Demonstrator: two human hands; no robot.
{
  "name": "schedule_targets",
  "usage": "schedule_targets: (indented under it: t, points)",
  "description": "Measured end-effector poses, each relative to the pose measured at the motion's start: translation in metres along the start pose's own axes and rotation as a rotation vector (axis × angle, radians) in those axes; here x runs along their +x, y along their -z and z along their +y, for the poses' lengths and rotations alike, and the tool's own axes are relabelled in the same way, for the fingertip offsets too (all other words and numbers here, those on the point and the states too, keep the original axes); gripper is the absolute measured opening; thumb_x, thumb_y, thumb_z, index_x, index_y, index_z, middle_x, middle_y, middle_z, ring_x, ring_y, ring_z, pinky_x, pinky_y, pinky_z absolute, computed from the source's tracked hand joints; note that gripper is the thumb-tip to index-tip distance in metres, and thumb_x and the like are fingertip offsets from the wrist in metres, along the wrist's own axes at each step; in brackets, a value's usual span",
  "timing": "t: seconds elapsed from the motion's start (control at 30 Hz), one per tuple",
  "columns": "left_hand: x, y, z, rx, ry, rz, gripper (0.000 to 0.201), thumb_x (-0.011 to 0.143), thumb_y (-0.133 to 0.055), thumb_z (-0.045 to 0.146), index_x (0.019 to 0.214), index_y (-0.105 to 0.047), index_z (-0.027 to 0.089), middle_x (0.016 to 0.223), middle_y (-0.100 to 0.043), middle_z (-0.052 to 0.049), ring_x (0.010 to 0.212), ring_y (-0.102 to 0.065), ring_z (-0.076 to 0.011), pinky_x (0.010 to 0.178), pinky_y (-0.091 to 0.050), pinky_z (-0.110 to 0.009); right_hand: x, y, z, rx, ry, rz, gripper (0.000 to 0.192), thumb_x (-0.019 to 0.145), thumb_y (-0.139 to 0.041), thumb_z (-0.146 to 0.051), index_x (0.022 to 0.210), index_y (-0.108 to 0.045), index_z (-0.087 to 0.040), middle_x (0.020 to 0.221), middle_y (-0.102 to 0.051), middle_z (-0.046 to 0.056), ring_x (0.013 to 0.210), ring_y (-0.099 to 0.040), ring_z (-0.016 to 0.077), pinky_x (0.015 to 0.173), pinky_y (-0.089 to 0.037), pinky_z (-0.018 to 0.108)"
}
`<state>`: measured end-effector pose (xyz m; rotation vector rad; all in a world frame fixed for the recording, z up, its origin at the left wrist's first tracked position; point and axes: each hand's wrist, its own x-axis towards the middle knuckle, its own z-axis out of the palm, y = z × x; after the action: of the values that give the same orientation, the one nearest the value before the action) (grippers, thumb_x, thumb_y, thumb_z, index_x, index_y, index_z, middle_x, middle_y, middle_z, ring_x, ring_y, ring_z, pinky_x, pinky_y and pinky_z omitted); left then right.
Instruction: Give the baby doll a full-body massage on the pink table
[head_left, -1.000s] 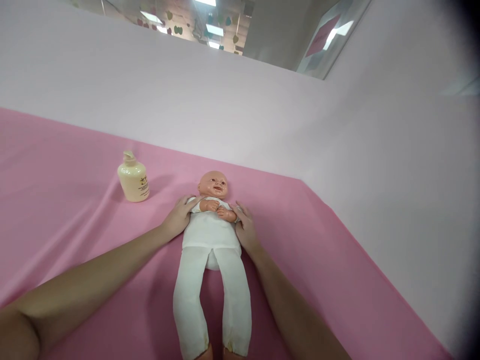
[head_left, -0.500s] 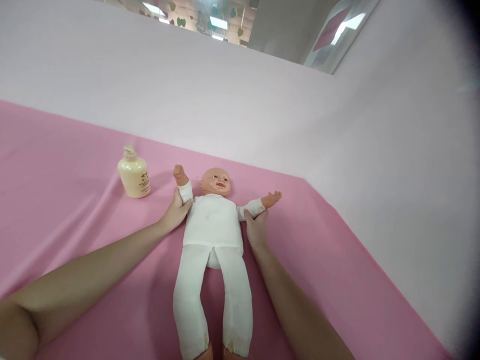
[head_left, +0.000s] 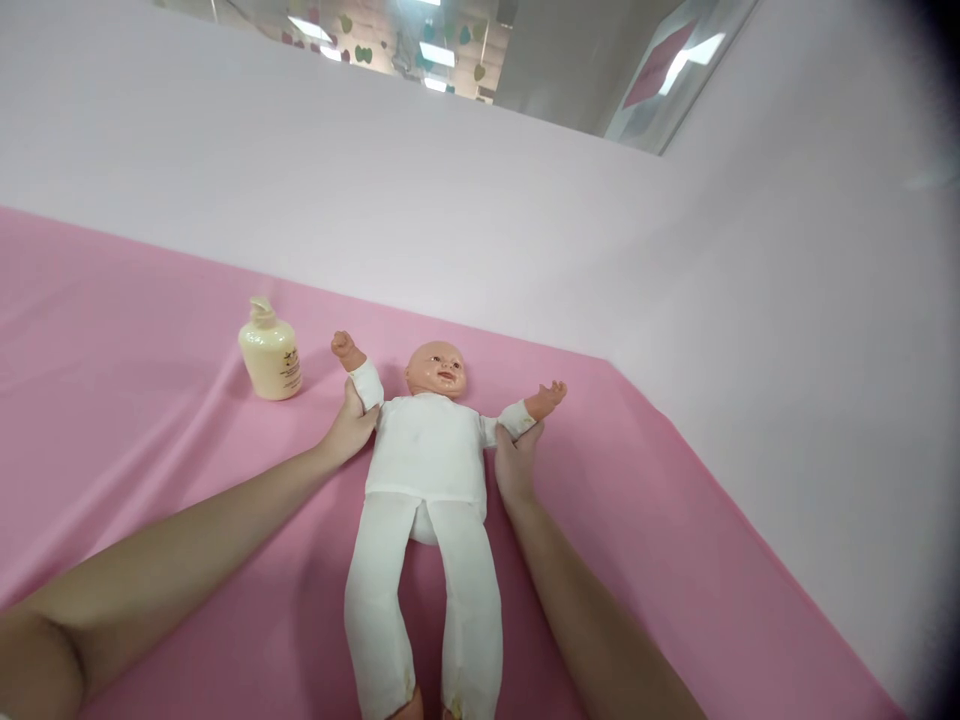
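A baby doll (head_left: 429, 450) with a white cloth body and plastic head lies on its back, its feet at the bottom edge of the view. My left hand (head_left: 354, 422) grips the doll's arm on the left side, thumb on top of the sleeve and the other fingers mostly hidden beneath. On the other side, my right hand (head_left: 517, 460) is closed around the doll's other arm near the elbow. Both doll arms stretch outward, the left-side one bent upward.
A cream pump bottle (head_left: 271, 355) stands to the left of the doll. Pink cloth (head_left: 187, 420) with some folds covers the surface. A white wall (head_left: 375, 190) rises behind, with a window or mirror (head_left: 570, 70) above it.
The doll's left-side arm has swung outward to the left with my left hand on it. The right-side forearm tilts up slightly more, my right hand still around it.
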<state>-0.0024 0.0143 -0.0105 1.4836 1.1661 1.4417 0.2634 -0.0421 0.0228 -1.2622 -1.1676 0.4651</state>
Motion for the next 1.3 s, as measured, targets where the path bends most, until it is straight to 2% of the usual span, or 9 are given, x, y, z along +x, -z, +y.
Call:
schedule_targets:
  t: [0.13, 0.27, 0.5, 0.67, 0.73, 0.83, 0.97, 1.17, 1.3]
  points:
    - [-0.001, -0.001, 0.0, -0.005, -0.037, 0.005, 0.052, 0.084, -0.056, 0.022, 0.129, -0.031, 0.024, 0.114, -0.052, -0.007, 0.107, -0.056, -0.0209, 0.099, -0.047, -0.044, -0.002, -0.003, 0.0, -0.012, 0.054, -0.012, 0.07, 0.083, -0.056, -0.034, 0.146, -0.025, -0.027, 0.155, -0.033, 0.012, 0.139, -0.039, 0.0286, 0.112, -0.035, 0.054]
    - [-0.001, -0.002, 0.001, 0.023, -0.039, 0.013, 0.047, 0.084, -0.053, 0.019, 0.127, -0.034, 0.022, 0.109, -0.054, -0.006, 0.102, -0.056, -0.0206, 0.098, -0.047, -0.045, -0.002, -0.004, 0.007, -0.03, -0.009, -0.031, 0.053, 0.083, -0.056, -0.035, 0.133, -0.041, -0.024, 0.127, -0.056, 0.012, 0.115, -0.056, 0.0279, 0.102, -0.044, 0.052]
    - [-0.003, -0.001, 0.013, 0.095, -0.178, -0.017, 0.041, 0.082, -0.053, 0.016, 0.121, -0.04, 0.022, 0.11, -0.053, -0.006, 0.103, -0.054, -0.0197, 0.097, -0.047, -0.041, -0.002, -0.003, 0.012, -0.14, 0.074, -0.083, 0.038, 0.083, -0.052, -0.028, 0.121, -0.053, -0.023, 0.115, -0.056, 0.009, 0.112, -0.053, 0.0262, 0.102, -0.043, 0.049]
    - [0.002, 0.004, 0.011, 0.238, -0.242, 0.043, 0.046, 0.072, -0.053, 0.008, 0.116, -0.047, 0.02, 0.098, -0.056, -0.005, 0.091, -0.056, -0.0216, 0.088, -0.049, -0.042, 0.001, 0.001, 0.006, -0.192, 0.081, -0.145, 0.041, 0.079, -0.047, -0.018, 0.117, -0.061, -0.024, 0.113, -0.056, 0.008, 0.11, -0.053, 0.0238, 0.102, -0.044, 0.045]
    - [0.003, 0.005, 0.008, 0.293, -0.257, 0.045, 0.049, 0.069, -0.051, 0.006, 0.116, -0.051, 0.02, 0.101, -0.059, -0.007, 0.096, -0.057, -0.0242, 0.091, -0.049, -0.045, 0.002, 0.001, 0.006, -0.199, 0.065, -0.144, 0.042, 0.079, -0.047, -0.019, 0.119, -0.062, -0.024, 0.114, -0.056, 0.008, 0.11, -0.054, 0.0237, 0.102, -0.044, 0.045]
    - [0.001, 0.004, 0.008, 0.363, -0.278, -0.069, 0.057, 0.066, -0.046, 0.002, 0.118, -0.058, 0.02, 0.115, -0.064, -0.009, 0.11, -0.057, -0.0277, 0.1, -0.045, -0.049, 0.003, 0.0, 0.01, -0.235, 0.088, -0.202, 0.048, 0.076, -0.045, -0.014, 0.118, -0.065, -0.024, 0.114, -0.059, 0.008, 0.111, -0.054, 0.0244, 0.104, -0.043, 0.046]
    - [-0.002, 0.001, 0.014, 0.379, -0.266, -0.273, 0.07, 0.063, -0.037, -0.001, 0.126, -0.062, 0.021, 0.126, -0.065, -0.007, 0.12, -0.056, -0.0242, 0.108, -0.042, -0.046, 0.004, -0.002, 0.017, -0.265, 0.184, -0.29, 0.058, 0.071, -0.041, -0.008, 0.117, -0.069, -0.027, 0.115, -0.064, 0.006, 0.115, -0.054, 0.0241, 0.108, -0.039, 0.046]
    - [-0.002, 0.001, 0.013, 0.367, -0.261, -0.278, 0.07, 0.065, -0.037, -0.001, 0.126, -0.061, 0.02, 0.127, -0.065, -0.006, 0.123, -0.055, -0.0231, 0.111, -0.04, -0.044, 0.005, -0.003, 0.016, -0.211, 0.172, -0.328, 0.06, 0.068, -0.041, -0.008, 0.117, -0.069, -0.027, 0.119, -0.066, 0.005, 0.117, -0.056, 0.0232, 0.11, -0.039, 0.045]
    - [-0.003, 0.002, 0.013, 0.266, -0.18, -0.262, 0.062, 0.071, -0.043, 0.003, 0.13, -0.056, 0.02, 0.128, -0.064, -0.008, 0.12, -0.057, -0.0251, 0.107, -0.043, -0.046, 0.003, -0.005, 0.012, -0.12, 0.036, -0.305, 0.05, 0.073, -0.048, -0.015, 0.119, -0.065, -0.025, 0.122, -0.067, 0.005, 0.116, -0.058, 0.0246, 0.106, -0.042, 0.046]
